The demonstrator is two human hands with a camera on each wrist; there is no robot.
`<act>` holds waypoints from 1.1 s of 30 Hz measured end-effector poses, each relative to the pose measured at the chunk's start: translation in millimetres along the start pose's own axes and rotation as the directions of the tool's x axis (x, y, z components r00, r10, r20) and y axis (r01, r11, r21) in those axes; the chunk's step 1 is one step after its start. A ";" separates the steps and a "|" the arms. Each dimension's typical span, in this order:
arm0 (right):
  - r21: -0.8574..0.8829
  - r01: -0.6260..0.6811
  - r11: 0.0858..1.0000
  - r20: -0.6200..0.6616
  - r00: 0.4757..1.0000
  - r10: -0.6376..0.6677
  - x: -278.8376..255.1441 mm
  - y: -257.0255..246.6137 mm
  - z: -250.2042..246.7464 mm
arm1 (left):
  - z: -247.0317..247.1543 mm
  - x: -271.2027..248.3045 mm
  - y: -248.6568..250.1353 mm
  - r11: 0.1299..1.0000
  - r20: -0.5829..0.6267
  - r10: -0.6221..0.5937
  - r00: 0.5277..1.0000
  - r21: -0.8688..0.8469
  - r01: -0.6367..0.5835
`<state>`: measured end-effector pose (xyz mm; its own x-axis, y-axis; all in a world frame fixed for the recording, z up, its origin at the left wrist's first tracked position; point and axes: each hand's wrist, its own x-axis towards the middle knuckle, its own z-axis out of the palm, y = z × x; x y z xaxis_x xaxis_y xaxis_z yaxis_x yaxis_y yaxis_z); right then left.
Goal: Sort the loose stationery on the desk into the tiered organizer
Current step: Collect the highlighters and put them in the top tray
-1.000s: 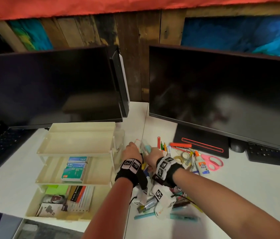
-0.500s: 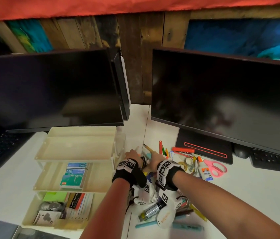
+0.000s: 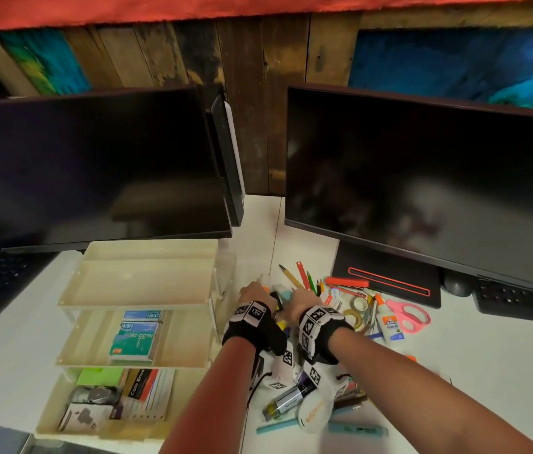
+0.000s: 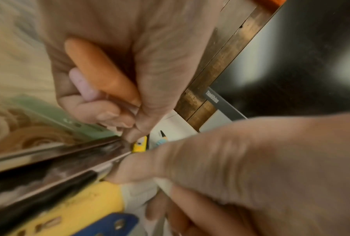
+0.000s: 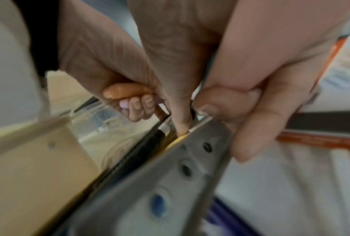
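The cream three-tier organizer [image 3: 134,303] stands left of the loose stationery pile [image 3: 340,309]. Its top tier is bare, staple boxes [image 3: 137,335] lie in the middle tier, and sticky notes and envelopes fill the bottom one. Both hands meet at the pile's left edge. My left hand [image 3: 255,288] [image 4: 129,121] grips an orange marker [image 4: 101,71] and a pink one [image 4: 83,86]. My right hand [image 3: 301,296] [image 5: 210,115] has curled fingers, its thumb pinching a thin silvery item I cannot identify. A yellow and black metal tool [image 4: 69,207] lies under both hands.
Pencils [image 3: 304,278], tape rolls [image 3: 358,303], a glue bottle [image 3: 389,322] and pink scissors [image 3: 409,314] lie right of the hands. More pens [image 3: 291,401] lie near the front edge. Two monitors stand behind, with a keyboard [image 3: 520,299] and mouse [image 3: 455,286] at the right.
Both hands stay pressed together at the same spot beside the organizer, shifting only slightly. The organizer's contents look the same.
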<state>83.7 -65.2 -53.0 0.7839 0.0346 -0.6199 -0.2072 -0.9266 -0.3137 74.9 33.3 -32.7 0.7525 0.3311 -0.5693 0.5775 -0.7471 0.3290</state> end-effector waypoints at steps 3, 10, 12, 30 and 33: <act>0.128 -0.070 0.989 0.029 0.997 0.067 2.0 1.4 2.7 | 2.2 3.7 0.2 0.998 0.004 0.025 1.000 0.056 -0.025; 0.425 -0.201 0.882 0.124 0.979 0.163 -0.4 11.0 8.8 | 5.6 1.0 -7.0 0.975 -0.034 0.112 0.993 0.199 -0.103; 0.500 -0.188 0.846 0.127 0.982 0.143 0.3 17.1 11.7 | 5.7 0.1 -7.2 0.968 -0.066 0.141 0.988 0.221 -0.123; 0.944 -0.014 0.329 -0.047 0.984 0.174 -51.3 43.3 0.3 | -15.9 -33.3 -8.1 0.877 -0.114 0.444 0.889 0.257 -0.405; 0.955 0.077 0.288 -0.149 0.960 0.237 -71.2 41.2 -10.4 | -34.7 -66.4 -3.5 0.818 -0.208 0.573 0.792 0.205 -0.538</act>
<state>25.4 -109.7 -14.4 0.7909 -0.2420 -0.5621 -0.5576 0.0934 -0.8248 33.9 33.9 30.1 0.9933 -0.0463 -0.1057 0.0025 -0.9072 0.4206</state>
